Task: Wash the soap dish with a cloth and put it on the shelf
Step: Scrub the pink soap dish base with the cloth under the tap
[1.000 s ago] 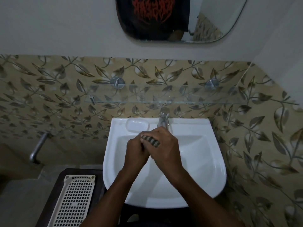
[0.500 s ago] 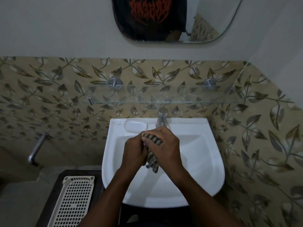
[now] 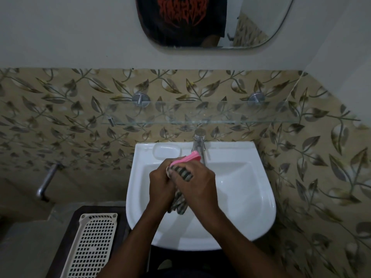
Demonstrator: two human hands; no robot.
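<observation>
Head view, looking straight down into the sink [image 3: 251,197]. Both hands are bunched together over the basin, right under the tap [image 3: 198,141], so any drips and suds fall into the bowl.

The left hand [image 3: 160,183] is clenched, and it seems to be the one gripping the dish [image 3: 186,159]. That's hard to confirm, because only a pink edge sticks out above the knuckles, pointing toward the tap. The right hand [image 3: 198,185] is curled round the cloth [image 3: 181,173], a striped rag pressed against the dish, with its loose tail hanging down between the wrists. One hand steadies, the other scrubs: a sensible split for something small and slippery. I can't see any water running in this dim light.

So the dish is in the hands, held above the basin and wrapped mostly in cloth. I'd call this the middle of the washing step.

The shelf [image 3: 200,117], a glass one, sits on the tiled wall just above the tap, bare where we can see it. It's a short reach up once the scrubbing is done.

Off to the left, a basket [image 3: 92,243] lies flat beside the sink.
</observation>
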